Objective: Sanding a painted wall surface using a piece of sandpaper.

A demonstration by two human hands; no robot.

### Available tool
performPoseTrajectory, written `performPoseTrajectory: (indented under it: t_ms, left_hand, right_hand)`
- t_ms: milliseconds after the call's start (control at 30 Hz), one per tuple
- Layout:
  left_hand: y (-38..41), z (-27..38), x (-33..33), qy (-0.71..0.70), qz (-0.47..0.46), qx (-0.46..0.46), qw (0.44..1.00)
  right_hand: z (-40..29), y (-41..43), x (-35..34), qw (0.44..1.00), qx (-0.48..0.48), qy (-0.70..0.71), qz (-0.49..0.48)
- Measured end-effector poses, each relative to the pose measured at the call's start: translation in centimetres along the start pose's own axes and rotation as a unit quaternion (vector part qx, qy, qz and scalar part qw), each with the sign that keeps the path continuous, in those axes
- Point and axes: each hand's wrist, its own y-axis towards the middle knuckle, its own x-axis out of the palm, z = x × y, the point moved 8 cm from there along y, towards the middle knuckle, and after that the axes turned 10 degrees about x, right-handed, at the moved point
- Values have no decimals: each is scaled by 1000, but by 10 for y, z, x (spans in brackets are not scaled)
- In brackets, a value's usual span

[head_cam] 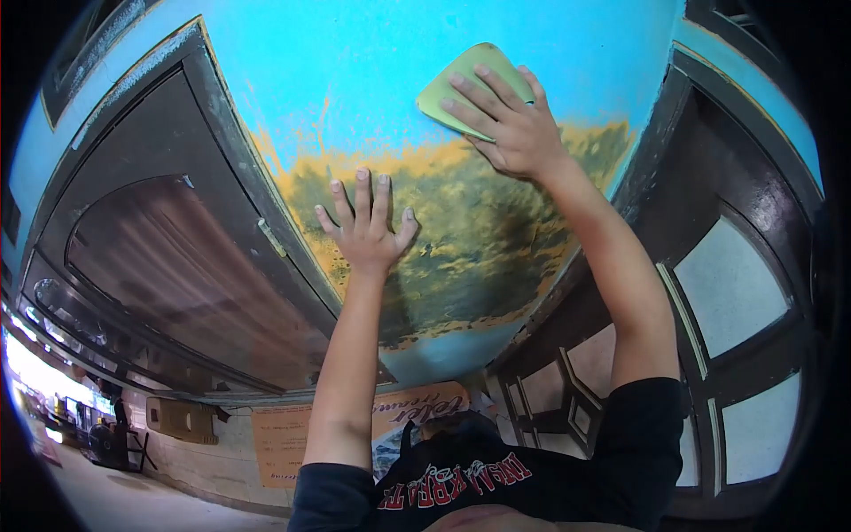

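My right hand (508, 123) holds a flat yellow-green pad (465, 73) with rounded corners, the fingers spread over its outer face. The pad is against the turquoise painted wall (379, 73), just above a rough ochre and dark-green patch (465, 226); its exact material cannot be told. My left hand (369, 226) lies palm-down on this patch, lower and to the left, fingers apart and holding nothing. The patch has an uneven upper border with the turquoise, and a bluish strip of wall shows below it.
A dark wooden door frame (259, 179) borders the wall at left, beside a glazed panel (193, 279) with a curtain. At right stands dark woodwork (671, 186) with pale panes (731, 286). An orange banner (279, 445) bearing writing and a brown chair (181, 420) are low in view.
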Motion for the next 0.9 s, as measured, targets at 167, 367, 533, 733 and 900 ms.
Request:
performPoseTrajectory:
  t_ms: [167, 367, 533, 733, 900]
  left_hand:
    - [15, -1, 1, -15, -8, -5, 1000]
    - [84, -8, -8, 19, -12, 9, 1000]
    - [125, -7, -6, 29, 9, 23, 999]
    - [162, 1, -5, 14, 4, 19, 1000]
    - [185, 11, -3, 30, 20, 17, 999]
  right_hand:
    - [-15, -23, 17, 998, 62, 30, 4]
    - [2, -20, 8, 999, 7, -4, -31]
    - [57, -25, -4, 984, 172, 12, 54]
    - [40, -50, 6, 992, 122, 23, 7]
    - [69, -22, -12, 988, 153, -20, 31]
